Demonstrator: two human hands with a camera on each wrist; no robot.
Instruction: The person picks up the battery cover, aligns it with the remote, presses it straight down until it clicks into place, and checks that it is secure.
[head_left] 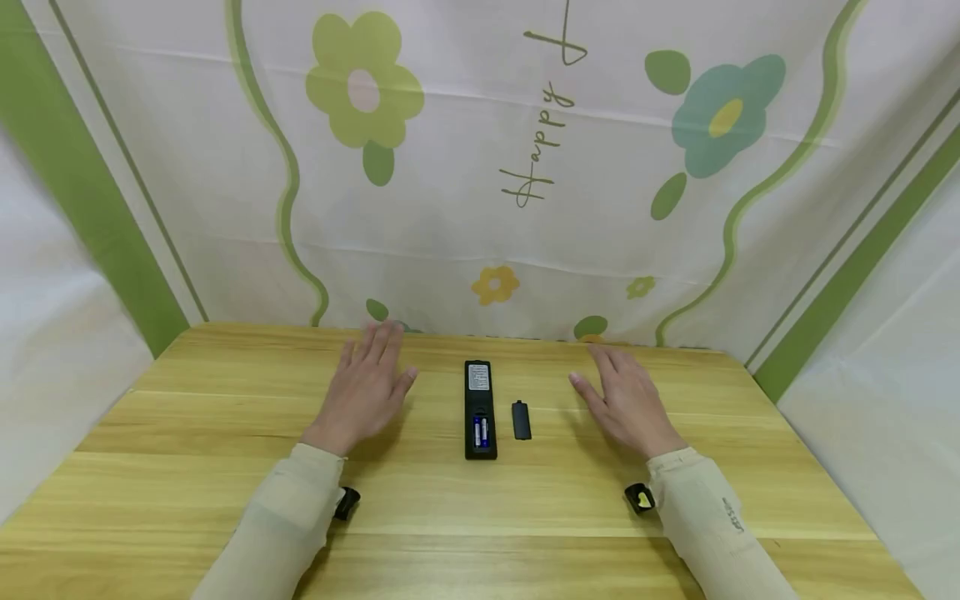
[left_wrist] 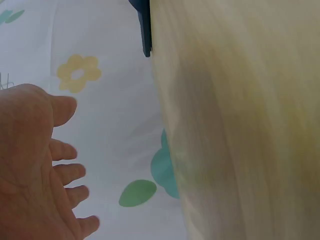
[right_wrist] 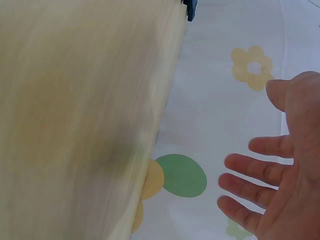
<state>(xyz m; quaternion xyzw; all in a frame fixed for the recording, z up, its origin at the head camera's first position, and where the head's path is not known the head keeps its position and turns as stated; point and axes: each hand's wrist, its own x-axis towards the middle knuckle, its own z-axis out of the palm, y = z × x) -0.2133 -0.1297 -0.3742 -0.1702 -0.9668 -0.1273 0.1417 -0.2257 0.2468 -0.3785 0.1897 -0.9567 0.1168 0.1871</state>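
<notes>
A black remote control (head_left: 480, 400) lies back side up on the wooden table, its battery compartment uncovered. Two blue-and-white batteries (head_left: 481, 432) sit side by side in that compartment. Just right of the remote lies its dark battery cover (head_left: 521, 420), apart from it. My left hand (head_left: 362, 387) is held palm down to the left of the remote, fingers extended and holding nothing. On the other side, my right hand (head_left: 626, 398) is nearest to the cover, also with fingers extended and nothing in them. Both wrist views show the palms bare.
The wooden table (head_left: 480, 517) ends at the back against a white curtain (head_left: 450, 208) printed with flowers and green lines. Each sleeve has a small black device at the wrist, such as the left one (head_left: 347, 503).
</notes>
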